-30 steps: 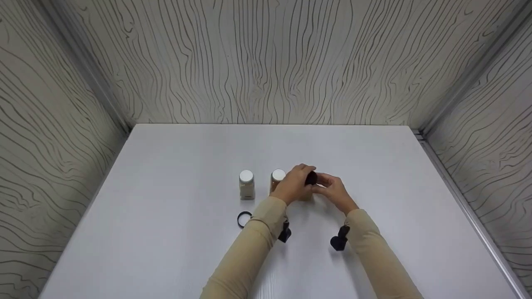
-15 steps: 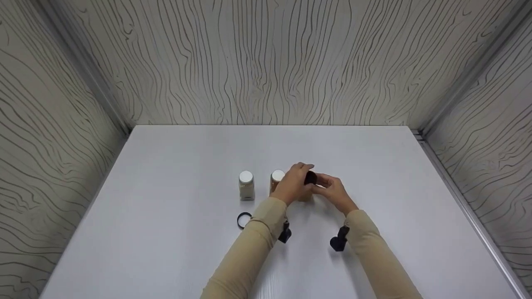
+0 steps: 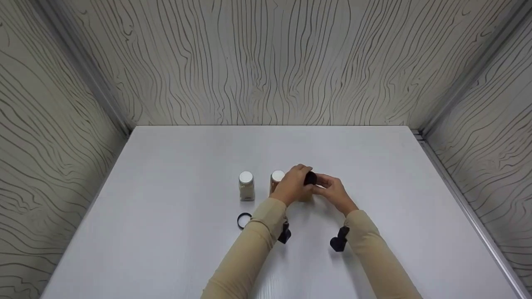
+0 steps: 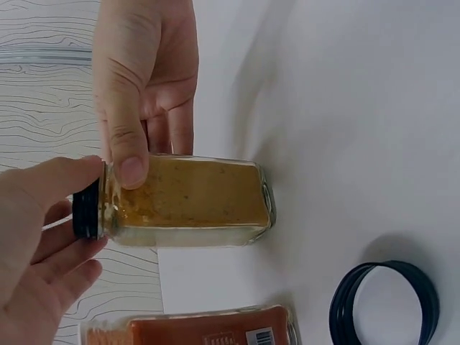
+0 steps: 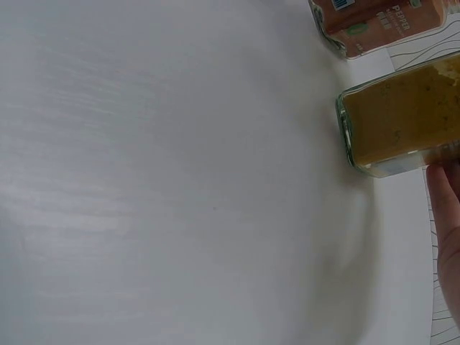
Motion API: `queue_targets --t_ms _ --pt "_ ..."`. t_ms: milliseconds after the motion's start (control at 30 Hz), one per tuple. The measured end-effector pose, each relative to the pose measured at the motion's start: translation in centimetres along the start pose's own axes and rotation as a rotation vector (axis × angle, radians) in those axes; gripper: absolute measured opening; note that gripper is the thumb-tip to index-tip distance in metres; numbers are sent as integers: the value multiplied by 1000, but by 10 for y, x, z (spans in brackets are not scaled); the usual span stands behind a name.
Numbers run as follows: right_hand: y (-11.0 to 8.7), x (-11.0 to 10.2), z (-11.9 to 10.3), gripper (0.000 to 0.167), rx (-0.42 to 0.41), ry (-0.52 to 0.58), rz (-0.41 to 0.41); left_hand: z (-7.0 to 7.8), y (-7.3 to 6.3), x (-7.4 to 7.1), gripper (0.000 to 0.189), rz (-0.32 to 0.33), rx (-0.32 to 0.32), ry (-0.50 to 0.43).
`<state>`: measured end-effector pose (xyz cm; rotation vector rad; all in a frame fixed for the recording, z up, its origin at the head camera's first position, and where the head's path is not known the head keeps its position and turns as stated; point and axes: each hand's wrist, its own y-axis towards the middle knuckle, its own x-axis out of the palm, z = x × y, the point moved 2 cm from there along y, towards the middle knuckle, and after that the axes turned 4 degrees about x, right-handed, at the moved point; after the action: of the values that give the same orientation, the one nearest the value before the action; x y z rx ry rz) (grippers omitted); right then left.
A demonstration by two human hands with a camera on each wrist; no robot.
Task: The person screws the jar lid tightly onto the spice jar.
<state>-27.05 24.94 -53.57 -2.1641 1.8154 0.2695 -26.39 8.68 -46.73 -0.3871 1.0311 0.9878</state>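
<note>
The left hand [image 3: 291, 185] is curled round the black lid [image 4: 86, 210]; the right hand [image 3: 334, 192] grips the yellow-brown jar [image 4: 194, 198] between them, its base perhaps on the counter [image 3: 187, 174]. The step looks like twisting the lid, so the next move calls for a steady jar. Just left of the left hand, a red jar [image 5: 392, 21] reads "PEPPER"; farther left are a black ring [image 4: 342, 309] and a pale jar [image 3: 247, 191].

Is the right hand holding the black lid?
No, the left wrist view shows the right hand gripping the jar while the left hand pinches the black lid.
</note>
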Motion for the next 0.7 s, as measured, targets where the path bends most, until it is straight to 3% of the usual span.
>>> queue_targets --t_ms 300,500,700 --pt "0 0 -2 52 -19 14 -9 1 -1 0 48 0 21 -19" --pt "-1 0 -3 51 -8 19 -1 0 -1 0 48 32 16 28" --pt "0 0 -3 51 -14 -2 4 1 0 0 46 12 18 21"
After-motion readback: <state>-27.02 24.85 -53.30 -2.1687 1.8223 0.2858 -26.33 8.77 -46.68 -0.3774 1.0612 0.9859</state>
